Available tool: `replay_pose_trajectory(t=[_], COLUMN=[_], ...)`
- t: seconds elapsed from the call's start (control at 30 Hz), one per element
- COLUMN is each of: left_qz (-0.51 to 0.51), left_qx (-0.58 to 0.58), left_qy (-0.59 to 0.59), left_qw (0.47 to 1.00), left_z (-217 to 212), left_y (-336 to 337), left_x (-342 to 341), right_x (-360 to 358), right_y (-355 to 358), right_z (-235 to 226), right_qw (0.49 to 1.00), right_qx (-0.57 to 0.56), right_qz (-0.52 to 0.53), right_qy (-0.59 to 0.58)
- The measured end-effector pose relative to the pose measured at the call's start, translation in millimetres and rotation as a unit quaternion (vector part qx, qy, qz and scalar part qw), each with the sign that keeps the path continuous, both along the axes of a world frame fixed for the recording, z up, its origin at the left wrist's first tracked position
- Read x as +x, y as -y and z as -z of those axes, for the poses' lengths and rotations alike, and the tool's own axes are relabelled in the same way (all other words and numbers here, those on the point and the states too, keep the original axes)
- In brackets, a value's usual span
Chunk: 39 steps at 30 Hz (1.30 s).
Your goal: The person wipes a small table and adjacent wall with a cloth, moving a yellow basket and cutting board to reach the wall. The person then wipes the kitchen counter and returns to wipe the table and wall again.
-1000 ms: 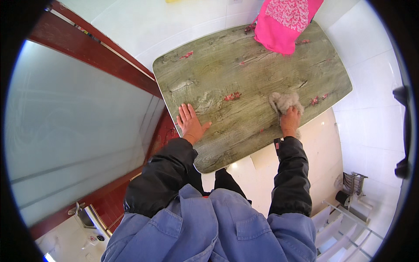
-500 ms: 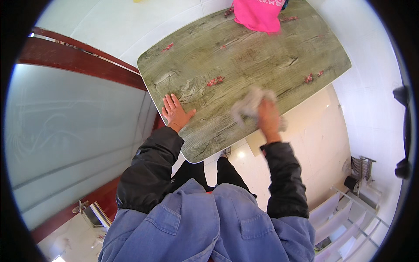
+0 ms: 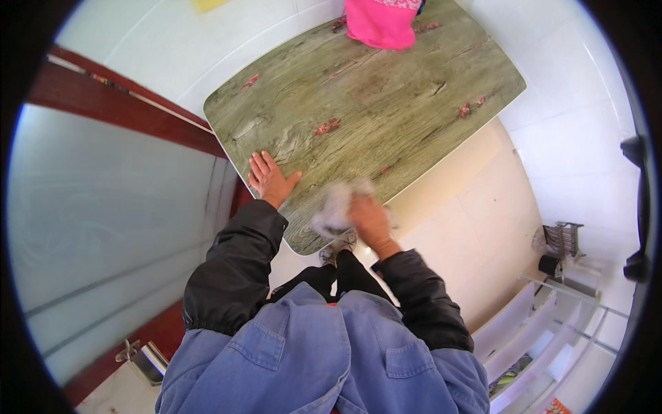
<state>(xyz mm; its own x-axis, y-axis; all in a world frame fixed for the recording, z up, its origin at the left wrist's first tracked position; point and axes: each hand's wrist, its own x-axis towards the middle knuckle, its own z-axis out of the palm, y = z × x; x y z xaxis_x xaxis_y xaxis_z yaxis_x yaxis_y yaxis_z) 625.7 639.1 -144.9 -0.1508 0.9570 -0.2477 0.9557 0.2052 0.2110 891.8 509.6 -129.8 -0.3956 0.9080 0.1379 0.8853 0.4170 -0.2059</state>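
My left hand lies flat near the left edge of a table with a green-grey wood-grain top and small red flower prints. Its fingers are spread and hold nothing. My right hand presses a pale grey cloth onto the tabletop by the near edge, close to the rounded near corner. Motion blurs the cloth, and part of it shows on both sides of the hand. At the far edge of the table sits a bright pink cloth item with a patterned band.
To the left stands a red-framed door with a frosted pane. White tiled wall runs behind and to the right. A rack with white shelves is at the lower right, by a dark metal stand. My shoes show below the table edge.
My right hand and the grey cloth have moved left and nearer to me along the table's near edge. My left hand stays flat on the table. The whole view has shifted slightly.
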Motion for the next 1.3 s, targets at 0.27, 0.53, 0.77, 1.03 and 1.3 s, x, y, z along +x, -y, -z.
replay_pose_trajectory(t=[0.27, 0.53, 0.77, 1.03, 1.3], left_qz=[-0.008, -0.009, -0.008, -0.048, -0.049], left_qx=[0.001, -0.003, -0.009, -0.044, -0.217], left_qy=[0.041, 0.047, 0.008, -0.03, -0.034], left_qw=[0.999, 0.999, 1.0, 0.997, 0.974], left_z=[-5.7, -4.6, 1.9, -19.9, -48.1], left_y=[2.3, 3.5, 1.8, 3.6, 38.3], left_x=[-2.1, -2.8, -1.8, 27.4, 124.5], right_x=[114.1, -54.3, 1.2, 222.1, 243.1], right_y=[-41.9, -30.7, -37.3, -102.0, -162.1], right_z=[-37.6, -1.2, 2.9, -20.7, -6.4], right_qw=[0.413, 0.995, 0.996, 0.425, 0.892], right_qx=[-0.213, 0.037, 0.038, -0.238, -0.057], right_qz=[0.275, -0.001, 0.039, 0.2, 0.274], right_qy=[-0.842, -0.095, 0.064, -0.85, -0.355])
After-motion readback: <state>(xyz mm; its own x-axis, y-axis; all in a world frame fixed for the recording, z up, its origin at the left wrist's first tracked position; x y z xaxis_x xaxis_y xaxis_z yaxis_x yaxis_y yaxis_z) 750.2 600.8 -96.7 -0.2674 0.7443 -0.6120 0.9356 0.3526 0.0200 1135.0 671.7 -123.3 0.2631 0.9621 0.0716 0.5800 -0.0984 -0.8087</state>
